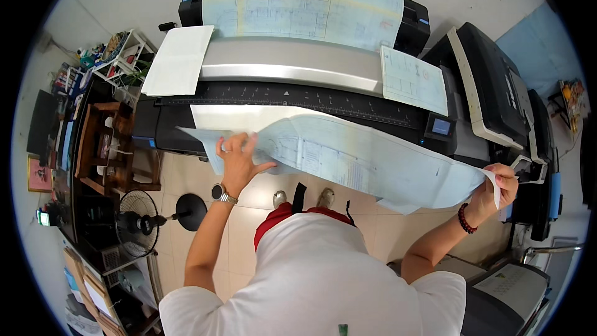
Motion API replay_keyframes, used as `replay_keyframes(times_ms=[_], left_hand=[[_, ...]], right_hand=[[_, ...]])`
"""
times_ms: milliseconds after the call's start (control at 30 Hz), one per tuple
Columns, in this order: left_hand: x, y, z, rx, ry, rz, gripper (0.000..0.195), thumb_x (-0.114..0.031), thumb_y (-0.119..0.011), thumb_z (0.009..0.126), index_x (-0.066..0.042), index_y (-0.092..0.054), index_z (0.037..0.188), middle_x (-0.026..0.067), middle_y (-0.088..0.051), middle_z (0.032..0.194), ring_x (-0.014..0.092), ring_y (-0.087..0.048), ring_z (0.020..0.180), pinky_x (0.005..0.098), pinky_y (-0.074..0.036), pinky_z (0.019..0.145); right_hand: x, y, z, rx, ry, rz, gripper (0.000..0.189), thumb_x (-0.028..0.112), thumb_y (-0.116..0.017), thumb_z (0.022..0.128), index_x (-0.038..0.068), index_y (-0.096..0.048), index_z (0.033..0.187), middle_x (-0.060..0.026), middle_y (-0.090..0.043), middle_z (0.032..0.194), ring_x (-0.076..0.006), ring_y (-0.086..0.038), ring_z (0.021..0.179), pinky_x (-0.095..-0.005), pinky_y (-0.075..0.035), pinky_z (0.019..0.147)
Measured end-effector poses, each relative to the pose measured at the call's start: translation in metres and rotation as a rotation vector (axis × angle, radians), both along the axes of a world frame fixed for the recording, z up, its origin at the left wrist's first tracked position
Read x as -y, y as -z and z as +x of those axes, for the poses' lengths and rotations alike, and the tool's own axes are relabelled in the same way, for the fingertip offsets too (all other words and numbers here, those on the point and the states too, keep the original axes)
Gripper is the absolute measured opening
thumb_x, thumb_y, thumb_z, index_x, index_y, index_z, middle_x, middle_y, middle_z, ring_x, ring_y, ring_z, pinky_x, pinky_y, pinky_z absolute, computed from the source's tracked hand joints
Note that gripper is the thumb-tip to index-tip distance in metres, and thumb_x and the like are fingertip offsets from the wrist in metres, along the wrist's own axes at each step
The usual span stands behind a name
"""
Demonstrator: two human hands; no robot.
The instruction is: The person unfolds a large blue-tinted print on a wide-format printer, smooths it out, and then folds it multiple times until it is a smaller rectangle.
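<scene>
A large bluish drawing sheet (326,149) with printed plans hangs in a curve before the wide-format printer-scanner (289,72). My right hand (499,186) grips its right end, where the corner folds over white. Over the sheet's left part lies my left hand (240,154), thumb spread to the right; whether it pinches the paper cannot be told. White paper (233,114) shows behind the sheet at the machine's scale bar. Another long drawing (303,7) drapes over the back of the machine.
Folded white sheets (179,60) lie on the machine's left top, a folded drawing (415,79) on its right. A small screen (440,126) sits at the right front. A floor fan (137,223) and wooden chair (105,144) stand left; an office copier (494,84) is at right.
</scene>
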State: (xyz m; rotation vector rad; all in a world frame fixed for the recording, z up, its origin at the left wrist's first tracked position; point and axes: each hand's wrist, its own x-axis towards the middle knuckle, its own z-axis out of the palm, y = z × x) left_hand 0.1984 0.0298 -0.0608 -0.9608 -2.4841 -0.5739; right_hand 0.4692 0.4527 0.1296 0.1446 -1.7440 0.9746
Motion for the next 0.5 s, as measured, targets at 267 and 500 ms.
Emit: replay_keyframes(times_ms=[267,500], left_hand=[[0.045,0.031,-0.023,0.146,0.148,-0.044,0.04,-0.02,-0.085,0.066,-0.012,-0.066,0.101,-0.0002,-0.063,0.085,0.018,-0.06,0.086,0.0467,-0.029,0.108],[0.092,-0.015,-0.05,0.31,0.177,0.012,0.022,-0.02,-0.081,0.071,-0.005,-0.067,0.078,0.0056,-0.066,0.075,0.023,-0.063,0.073,0.0459,-0.037,0.105]], right_hand=[[-0.008,0.018,-0.003,0.075,0.052,-0.006,0.02,-0.01,-0.068,0.078,0.005,-0.058,0.088,-0.0145,-0.062,0.089,-0.0183,-0.059,0.079,-0.0272,-0.05,0.072],[-0.026,0.03,-0.003,0.242,0.14,-0.19,0.023,-0.015,-0.07,0.072,0.002,-0.059,0.082,-0.0117,-0.064,0.087,-0.0145,-0.059,0.079,-0.024,-0.048,0.073]])
